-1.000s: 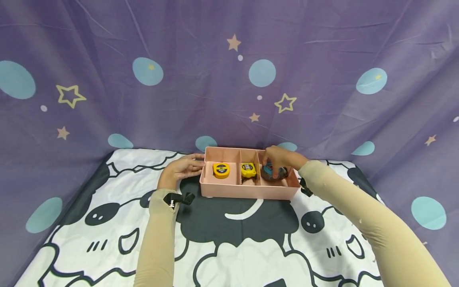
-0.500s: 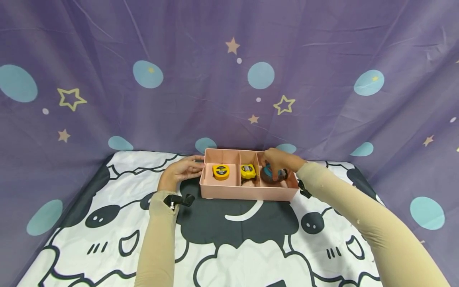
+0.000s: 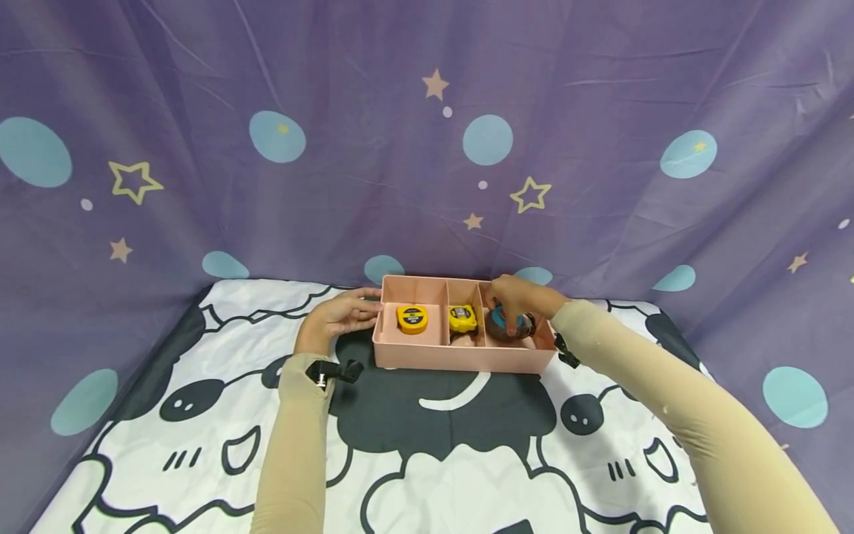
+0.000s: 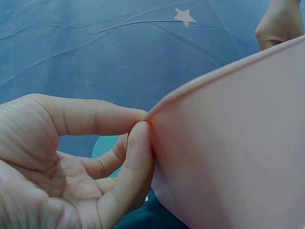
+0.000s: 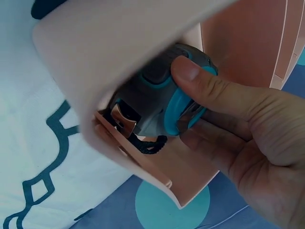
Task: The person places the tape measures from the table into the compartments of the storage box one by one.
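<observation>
A pink divided box (image 3: pixel 467 359) stands on the cloth, several compartments across. My left hand (image 3: pixel 343 311) is at its left end; in the left wrist view the thumb and a finger (image 4: pixel 138 157) pinch the box's corner at the rim. My right hand (image 3: pixel 520 297) reaches down into the right compartment and grips a grey-and-blue tape measure (image 5: pixel 162 95). Its metal hook end and black cord loop show in the right wrist view, low by the box wall. A round yellow tape measure (image 3: pixel 411 319) lies in the left compartment, another yellow tape measure (image 3: pixel 462 318) in the middle one.
A cloth (image 3: pixel 454 489) with black-and-white cartoon sheep covers the table under the box. Close behind the box hangs a purple curtain (image 3: pixel 373 208) with stars and blue spots. Two thin dividers (image 3: pixel 482 319) separate the compartments.
Both hands, the box and the tape measures keep their places; only the head view shifts very slightly.
</observation>
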Motion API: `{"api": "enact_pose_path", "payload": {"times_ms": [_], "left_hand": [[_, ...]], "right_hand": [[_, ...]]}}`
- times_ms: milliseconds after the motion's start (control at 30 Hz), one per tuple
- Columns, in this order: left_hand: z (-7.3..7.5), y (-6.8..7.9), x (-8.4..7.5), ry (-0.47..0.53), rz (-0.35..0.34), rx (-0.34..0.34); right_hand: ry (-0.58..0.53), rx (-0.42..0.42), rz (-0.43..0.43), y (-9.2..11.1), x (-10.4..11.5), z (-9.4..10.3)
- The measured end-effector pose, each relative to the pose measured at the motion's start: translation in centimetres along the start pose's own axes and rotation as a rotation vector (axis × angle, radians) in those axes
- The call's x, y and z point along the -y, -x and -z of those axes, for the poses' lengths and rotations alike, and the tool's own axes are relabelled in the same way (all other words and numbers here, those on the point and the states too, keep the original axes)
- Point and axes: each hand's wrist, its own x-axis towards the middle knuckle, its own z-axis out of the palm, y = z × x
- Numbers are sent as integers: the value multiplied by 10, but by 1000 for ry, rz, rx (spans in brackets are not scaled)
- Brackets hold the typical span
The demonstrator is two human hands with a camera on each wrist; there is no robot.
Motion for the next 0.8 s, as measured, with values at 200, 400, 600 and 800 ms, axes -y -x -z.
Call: {"api": "enact_pose_path", "payload": {"times_ms": [200, 400, 600, 800], "left_hand": [[-1, 2, -3, -1, -1, 3], [-2, 3, -4, -1, -4, 6], [-1, 1, -3, -12, -10, 8], [-1, 1, 1, -12, -14, 11]], "right_hand": [[37, -17, 7, -1, -1, -1], [11, -1, -5, 1, 1, 0], [3, 14, -23, 1, 2, 0], [-2, 3, -11, 3, 2, -2]]}}
